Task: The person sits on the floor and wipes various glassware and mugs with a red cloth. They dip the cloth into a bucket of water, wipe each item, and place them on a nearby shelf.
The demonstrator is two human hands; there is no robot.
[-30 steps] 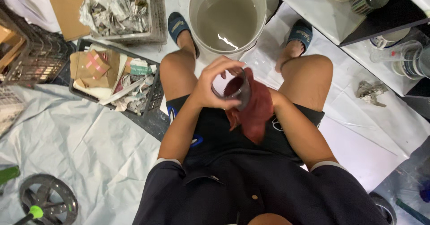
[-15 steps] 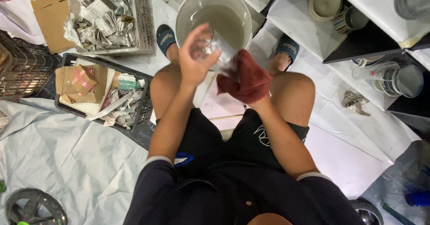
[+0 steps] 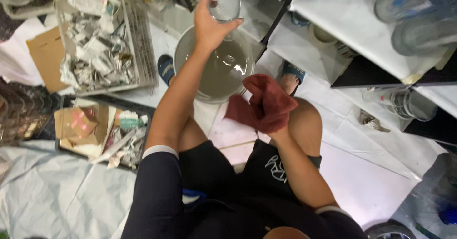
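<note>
My left hand [image 3: 209,22] is stretched far forward and grips a clear drinking glass [image 3: 225,4], held above and beyond a white bucket [image 3: 183,46] of cloudy grey water. My right hand [image 3: 276,124] stays over my right knee, wrapped in a dark red cloth [image 3: 264,103] that hides most of its fingers. The glass and the cloth are apart. I sit with my knees spread and the bucket between my feet.
A grey basket [image 3: 143,53] of crumpled paper wrappings stands left of the bucket. A dark tray [image 3: 102,129] with cardboard and scraps lies by my left knee. Low white-covered shelves [image 3: 357,29] with glass jars run along the right. White sheeting covers the floor.
My left hand has lifted the glass away from the cloth and carried it forward past the bucket. The right hand with the cloth stayed near my knee.
</note>
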